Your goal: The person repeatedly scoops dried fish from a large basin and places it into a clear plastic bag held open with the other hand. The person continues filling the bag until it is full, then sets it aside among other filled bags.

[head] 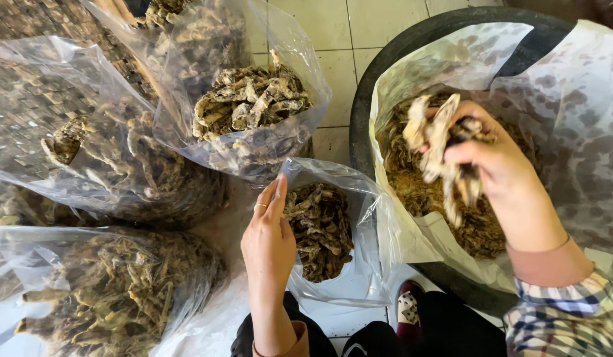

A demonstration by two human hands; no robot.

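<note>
1. Where the scene begins at the near left, a clear plastic bag [101, 291] lies packed with dried, curled brownish pieces, and a second full bag [121, 165] sits just beyond it.
2. Farther off, a third clear bag [253, 99] stands open, heaped with paler dried pieces.
3. Near the middle, the left hand [268, 241] holds the rim of a small clear bag [339, 225]; its fingers are straight and pressed together on the plastic edge, a ring on one of them. This bag is partly filled with dark dried pieces [319, 228] and rests on the floor just beside the person's knees.
4. At the right, a dark round tub [385, 73] holds a large pale lined sack [571, 119] of the same dried stuff.
5. Above that sack, the right hand [491, 162] is clamped on a bunch of dried strips [438, 142], lifted clear of the heap below.
</note>
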